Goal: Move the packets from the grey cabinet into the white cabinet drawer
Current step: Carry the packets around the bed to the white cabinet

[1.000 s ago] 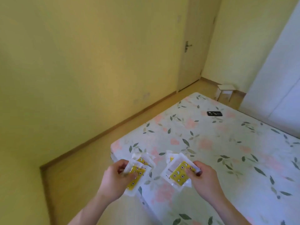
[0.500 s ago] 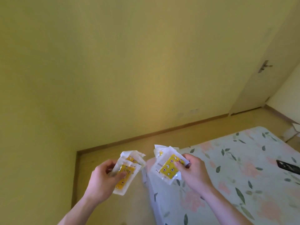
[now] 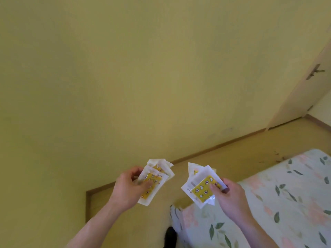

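Now several packets (image 3: 152, 183), perhaps three, are pinched in the left hand (image 3: 128, 189); more packets (image 3: 203, 185) are pinched in the right hand (image 3: 227, 196) above the bed (image 3: 286, 203).

Two hands are up: the left hand (image 3: 128, 189) and the right hand (image 3: 231, 196). Each grips a small fanned bunch of clear packets with yellow printed inserts. The left bunch (image 3: 155, 181) shows at least two packets, the right bunch (image 3: 202, 185) at least two; exact totals are hidden by overlap. One floral-sheeted bed (image 3: 279, 203), one door (image 3: 308, 86), one door handle (image 3: 314, 71).
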Motion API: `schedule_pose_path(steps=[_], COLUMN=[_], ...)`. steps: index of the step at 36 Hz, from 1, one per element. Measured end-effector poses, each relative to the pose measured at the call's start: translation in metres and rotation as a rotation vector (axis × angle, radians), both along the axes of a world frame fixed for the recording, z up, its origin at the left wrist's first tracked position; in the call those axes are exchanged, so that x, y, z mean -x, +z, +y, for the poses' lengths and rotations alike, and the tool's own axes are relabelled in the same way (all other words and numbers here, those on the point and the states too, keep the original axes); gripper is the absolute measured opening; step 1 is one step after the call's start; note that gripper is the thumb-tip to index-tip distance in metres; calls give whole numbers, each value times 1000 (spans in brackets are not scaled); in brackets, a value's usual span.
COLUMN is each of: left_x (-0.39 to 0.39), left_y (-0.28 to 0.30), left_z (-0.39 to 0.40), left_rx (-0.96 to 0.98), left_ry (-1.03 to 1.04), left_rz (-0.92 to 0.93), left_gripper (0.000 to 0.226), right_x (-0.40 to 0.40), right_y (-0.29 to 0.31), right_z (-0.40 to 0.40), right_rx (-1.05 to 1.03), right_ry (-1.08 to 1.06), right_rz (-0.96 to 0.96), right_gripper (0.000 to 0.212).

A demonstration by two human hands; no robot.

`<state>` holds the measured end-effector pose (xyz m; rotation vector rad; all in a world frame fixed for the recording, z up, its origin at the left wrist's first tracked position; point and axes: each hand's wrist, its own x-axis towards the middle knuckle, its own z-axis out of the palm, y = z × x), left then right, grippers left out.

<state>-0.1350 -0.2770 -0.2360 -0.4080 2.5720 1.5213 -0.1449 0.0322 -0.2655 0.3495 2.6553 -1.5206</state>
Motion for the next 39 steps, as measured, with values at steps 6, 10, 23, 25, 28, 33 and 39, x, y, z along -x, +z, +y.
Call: schedule_pose_path(steps=[6,10,23,25,28,33,39], left_x=[113,185,398,434,485,555,605], left_y=[-10,-7,-1,-5,-8,-9,-11], left_z=[-4,-2,11,17,32,80,164], left_rx=[45,-20,-79,-83,-98,-124,-125], left_ry=[-48,-92,-273,-338,-450,-635,-874], left_rz=[21,-14,23,9,24,9,-20], left_gripper=[14,14,17,17,18,15,17], right_x=[95,155,321,337,355,370,363], right_y=[-6,-9,8,6,3,2,7], right_z=[-22,-25,-12,-9,-7,8,47], right_rx=[63,109,68,52,44,42,60], right_ry=[-36,-99,-282,-363,-470,-660,-886], right_rz=[-8,-26,24,28,44,23,36], right_gripper=[21,14,7,8,10,6,5])
